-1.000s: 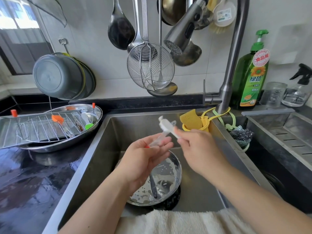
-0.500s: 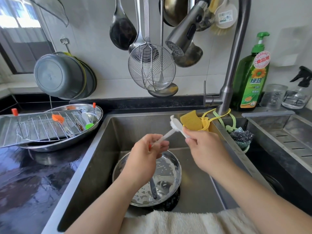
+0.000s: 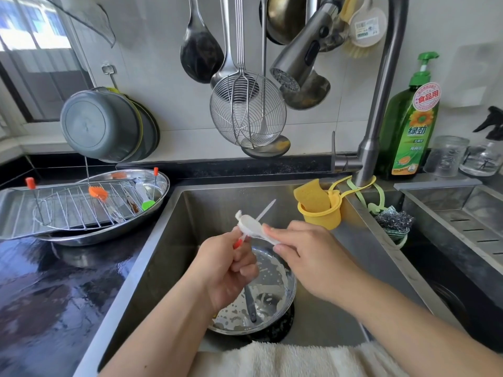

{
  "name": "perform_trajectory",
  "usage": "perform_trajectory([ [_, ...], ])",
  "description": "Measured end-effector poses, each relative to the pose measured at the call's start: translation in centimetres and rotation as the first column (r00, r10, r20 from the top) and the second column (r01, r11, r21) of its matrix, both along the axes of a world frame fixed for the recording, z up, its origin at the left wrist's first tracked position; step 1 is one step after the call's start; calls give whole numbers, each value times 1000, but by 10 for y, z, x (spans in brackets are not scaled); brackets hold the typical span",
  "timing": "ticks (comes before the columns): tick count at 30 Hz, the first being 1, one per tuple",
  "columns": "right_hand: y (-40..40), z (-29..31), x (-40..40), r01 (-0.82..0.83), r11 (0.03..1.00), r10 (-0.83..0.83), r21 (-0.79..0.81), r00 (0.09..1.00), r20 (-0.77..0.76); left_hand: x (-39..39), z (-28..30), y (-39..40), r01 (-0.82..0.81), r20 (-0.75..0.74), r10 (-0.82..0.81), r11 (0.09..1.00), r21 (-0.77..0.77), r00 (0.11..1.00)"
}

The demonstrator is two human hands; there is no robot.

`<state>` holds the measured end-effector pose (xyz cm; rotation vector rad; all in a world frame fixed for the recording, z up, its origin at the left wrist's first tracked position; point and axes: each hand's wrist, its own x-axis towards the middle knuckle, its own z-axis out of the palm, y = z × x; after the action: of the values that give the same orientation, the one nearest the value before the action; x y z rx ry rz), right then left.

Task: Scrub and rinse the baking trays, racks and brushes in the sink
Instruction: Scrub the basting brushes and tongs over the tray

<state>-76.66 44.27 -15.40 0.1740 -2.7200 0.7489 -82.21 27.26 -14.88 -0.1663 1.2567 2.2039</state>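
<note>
A round steel bowl (image 3: 275,289) sits in the steel sink (image 3: 174,240). On the dark counter (image 3: 49,295) left of the sink, a wire rack (image 3: 76,205) lies on a flat steel tray (image 3: 16,210) over an oval steel dish (image 3: 160,183). A yellow sponge cup (image 3: 324,213) hangs inside the sink's back right corner.

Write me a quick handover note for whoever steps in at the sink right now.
Left hand grips a clear-handled pastry brush over the sink. Right hand holds a white scrub brush against it.
Below them sits a batter-smeared round pan with a utensil in it, unwashed.
On the left counter: wire rack on a flat tray, over an oval tray, with orange and green brushes. Whether they are washed I cannot tell.
Tap looks off; rinsing is left.
</note>
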Motion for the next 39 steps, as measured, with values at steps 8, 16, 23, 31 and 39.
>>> perform_trajectory([
  [8, -3, 1, 1, -49, 996, 48, -76, 999, -21, -1, 4, -4, 101, 95, -118, 980, 170, 988],
  [16, 10, -2, -3, 40, 997, -43, -71, 998, -50, 6, 4, 1, 108, -221, -181, 946, -304, 958],
  [23, 15, -2, -7, 108, 992, -112, -70, 992, -54, 10, 0, 3, 54, -456, -344, 842, -537, 821],
  [31, 12, 5, -4, 120, 985, -131, -126, 988, -82, 9, 1, 1, 109, -462, -286, 921, -373, 839],
  [39, 36, 1, -14, 300, 950, -299, -84, 954, 19, 10, -1, -1, 140, -463, -376, 874, -466, 803],
])
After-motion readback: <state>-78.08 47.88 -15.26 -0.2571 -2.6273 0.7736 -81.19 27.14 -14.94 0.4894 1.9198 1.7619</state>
